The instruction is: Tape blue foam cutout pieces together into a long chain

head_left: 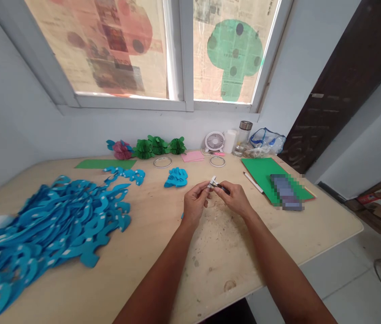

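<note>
My left hand (195,200) pinches a small white piece (212,181) over the middle of the table. Beside it, my right hand (237,199) grips a thin dark-handled tool (224,188), its tip against the white piece; I cannot make out its exact kind. Just beyond my left hand lies a small stack of blue cutouts (176,178). A large heap of wavy blue cutouts (65,220) with white patches covers the table's left side. Another blue strip (128,174) lies behind that heap. A sliver of blue peeks out beside my left wrist.
Green pompom-like paper shapes (158,146), two rings (162,162), pink paper (192,156), a small fan (215,141) and a glass bottle (243,138) line the back. At right, a phone (285,191) rests on green sheets (261,173) beside a white pen (254,183).
</note>
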The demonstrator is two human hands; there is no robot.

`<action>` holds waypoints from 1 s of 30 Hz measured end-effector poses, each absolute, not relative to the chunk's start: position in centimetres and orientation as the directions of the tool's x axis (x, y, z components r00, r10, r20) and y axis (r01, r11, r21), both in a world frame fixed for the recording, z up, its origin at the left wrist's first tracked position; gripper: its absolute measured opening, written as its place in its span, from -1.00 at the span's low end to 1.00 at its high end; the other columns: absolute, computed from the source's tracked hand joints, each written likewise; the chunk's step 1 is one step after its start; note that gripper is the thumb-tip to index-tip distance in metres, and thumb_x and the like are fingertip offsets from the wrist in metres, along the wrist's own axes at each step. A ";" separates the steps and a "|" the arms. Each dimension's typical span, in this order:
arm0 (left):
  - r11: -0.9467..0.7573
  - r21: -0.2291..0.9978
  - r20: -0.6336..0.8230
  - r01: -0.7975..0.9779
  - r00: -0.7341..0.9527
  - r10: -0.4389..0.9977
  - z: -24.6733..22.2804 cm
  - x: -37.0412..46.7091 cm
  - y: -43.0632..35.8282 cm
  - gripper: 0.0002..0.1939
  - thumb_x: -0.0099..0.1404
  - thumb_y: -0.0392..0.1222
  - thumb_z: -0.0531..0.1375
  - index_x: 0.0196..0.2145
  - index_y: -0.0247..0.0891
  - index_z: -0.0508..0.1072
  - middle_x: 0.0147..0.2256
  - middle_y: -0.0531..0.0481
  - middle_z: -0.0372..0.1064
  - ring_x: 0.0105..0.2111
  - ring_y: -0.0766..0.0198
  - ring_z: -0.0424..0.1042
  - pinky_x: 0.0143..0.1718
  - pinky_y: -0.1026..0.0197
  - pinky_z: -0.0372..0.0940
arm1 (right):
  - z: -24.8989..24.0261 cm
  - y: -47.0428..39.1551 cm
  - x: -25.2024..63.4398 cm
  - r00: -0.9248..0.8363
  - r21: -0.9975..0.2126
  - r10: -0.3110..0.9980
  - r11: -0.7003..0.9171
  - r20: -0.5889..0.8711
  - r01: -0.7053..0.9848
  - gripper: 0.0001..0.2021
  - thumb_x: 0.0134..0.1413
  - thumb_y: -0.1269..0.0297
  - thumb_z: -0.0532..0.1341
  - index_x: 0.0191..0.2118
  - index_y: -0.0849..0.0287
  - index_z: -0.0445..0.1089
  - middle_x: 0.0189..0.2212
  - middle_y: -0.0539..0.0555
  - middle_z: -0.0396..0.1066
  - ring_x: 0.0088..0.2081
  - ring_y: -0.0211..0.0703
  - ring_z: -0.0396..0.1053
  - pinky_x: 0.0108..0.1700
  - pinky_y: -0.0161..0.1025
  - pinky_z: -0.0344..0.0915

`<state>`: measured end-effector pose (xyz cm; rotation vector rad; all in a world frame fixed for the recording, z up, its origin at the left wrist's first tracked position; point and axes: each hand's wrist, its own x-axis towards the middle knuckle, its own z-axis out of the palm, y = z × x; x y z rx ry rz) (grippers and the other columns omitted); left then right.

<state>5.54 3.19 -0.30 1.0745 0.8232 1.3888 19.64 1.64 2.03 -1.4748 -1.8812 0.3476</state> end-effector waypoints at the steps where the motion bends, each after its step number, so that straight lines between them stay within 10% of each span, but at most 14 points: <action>1: -0.113 0.931 0.142 -0.348 0.060 0.988 -0.3 5.5 3.2 -0.61 -0.01 -0.11 0.27 -0.20 -0.32 0.49 -0.41 -0.06 0.43 -0.58 0.42 0.25 -0.71 0.40 0.07 | 2.1 1.6 19.6 -0.096 -0.600 0.926 0.313 0.365 0.736 -0.63 0.09 0.02 0.05 -0.40 0.22 0.41 -0.62 -0.04 0.27 -0.53 -0.32 0.15 -0.47 -0.39 0.01; 30: -0.098 0.938 0.122 -0.333 0.050 0.991 -0.6 5.7 3.1 -0.64 -0.01 -0.12 0.27 -0.23 -0.33 0.49 -0.43 -0.06 0.43 -0.56 0.41 0.28 -0.70 0.40 0.09 | 2.0 1.6 19.4 0.021 -0.537 0.932 0.190 0.362 0.822 -0.62 0.07 -0.04 0.04 -0.40 0.18 0.39 -0.62 -0.03 0.29 -0.55 -0.31 0.20 -0.47 -0.39 0.00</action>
